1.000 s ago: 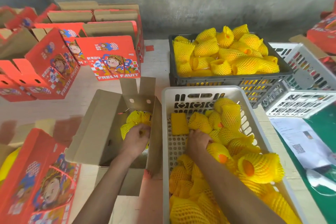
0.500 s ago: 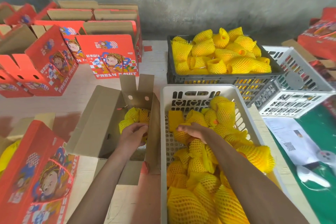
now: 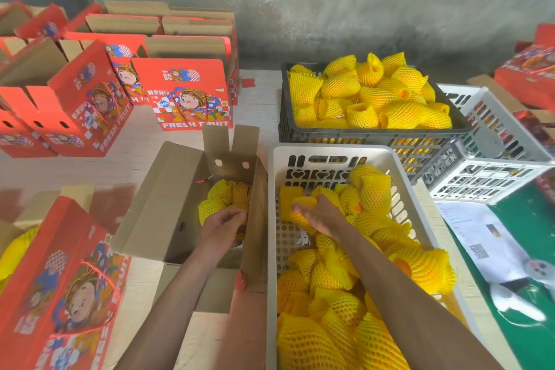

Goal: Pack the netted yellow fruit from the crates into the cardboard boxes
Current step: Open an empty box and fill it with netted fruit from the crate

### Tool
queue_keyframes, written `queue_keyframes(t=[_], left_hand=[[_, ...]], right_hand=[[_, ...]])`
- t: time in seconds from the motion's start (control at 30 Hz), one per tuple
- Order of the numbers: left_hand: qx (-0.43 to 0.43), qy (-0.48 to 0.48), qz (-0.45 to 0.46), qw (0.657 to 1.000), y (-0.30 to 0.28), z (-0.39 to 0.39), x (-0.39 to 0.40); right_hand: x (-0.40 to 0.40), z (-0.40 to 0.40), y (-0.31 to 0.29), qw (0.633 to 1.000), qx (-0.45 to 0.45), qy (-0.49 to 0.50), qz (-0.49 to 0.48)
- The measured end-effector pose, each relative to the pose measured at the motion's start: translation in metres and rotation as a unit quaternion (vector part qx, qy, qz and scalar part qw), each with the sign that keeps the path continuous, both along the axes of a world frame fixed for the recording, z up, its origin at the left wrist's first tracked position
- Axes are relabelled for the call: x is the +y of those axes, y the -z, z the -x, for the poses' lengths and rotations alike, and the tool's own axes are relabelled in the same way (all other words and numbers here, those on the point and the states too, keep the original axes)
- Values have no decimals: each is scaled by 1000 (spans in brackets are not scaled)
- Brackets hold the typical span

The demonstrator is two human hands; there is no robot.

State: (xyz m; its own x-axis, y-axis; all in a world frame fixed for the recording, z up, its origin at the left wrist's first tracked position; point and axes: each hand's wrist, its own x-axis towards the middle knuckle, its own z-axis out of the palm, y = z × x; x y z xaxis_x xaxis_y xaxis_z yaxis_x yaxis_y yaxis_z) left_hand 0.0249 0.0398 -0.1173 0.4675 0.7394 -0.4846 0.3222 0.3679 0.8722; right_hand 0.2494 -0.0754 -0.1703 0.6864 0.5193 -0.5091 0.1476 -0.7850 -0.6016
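While the left hand (image 3: 220, 227) stays curled over the netted fruit (image 3: 223, 200) already in the open cardboard box (image 3: 162, 204), the right hand (image 3: 318, 215) has lifted off the heap where it was buried a second ago and shifted toward the far-left corner of the white crate (image 3: 402, 189). Its fingers now spread loosely over a single netted piece (image 3: 295, 204) without closing on it. Judged from this, the next pick is selected but not yet gripped; the dark crate (image 3: 372, 137) beyond remains full.

pale table (image 3: 144, 141) bears boxes (image 3: 192, 93), crates (image 3: 372, 135), paper (image 3: 480, 237).
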Motion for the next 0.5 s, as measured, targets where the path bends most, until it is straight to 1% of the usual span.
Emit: queue_keyframes(t=[0.1,0.17,0.23,0.27,0.3,0.33,0.37,0.43,0.47,0.5], left_hand=[[-1,-4,3,1000,0,0,-1],[-7,-12,-11,1000,0,2,-1],[-22,-47,-32,998,0,5,0],[-29,-66,-38,997,0,6,0],[-36,-80,-41,995,-2,7,1],[-41,-89,-40,994,-3,8,1],[-46,-94,-44,994,-4,9,0],[-50,-97,-78,991,-8,8,-4],[-53,-99,-106,988,-10,7,-6],[-64,-99,-133,984,-14,5,-8]], right_hand=[[2,8,5,995,-63,-54,54],[6,19,6,984,-128,-87,88],[10,28,5,968,-193,-117,112],[11,32,3,969,-194,-115,102],[12,34,1,981,-158,-91,67],[12,35,-2,993,-100,-53,17],[12,35,-5,998,-43,-14,-35],[10,37,-16,990,32,47,-132],[9,39,-23,977,61,79,-190],[9,43,-31,956,90,109,-258]])
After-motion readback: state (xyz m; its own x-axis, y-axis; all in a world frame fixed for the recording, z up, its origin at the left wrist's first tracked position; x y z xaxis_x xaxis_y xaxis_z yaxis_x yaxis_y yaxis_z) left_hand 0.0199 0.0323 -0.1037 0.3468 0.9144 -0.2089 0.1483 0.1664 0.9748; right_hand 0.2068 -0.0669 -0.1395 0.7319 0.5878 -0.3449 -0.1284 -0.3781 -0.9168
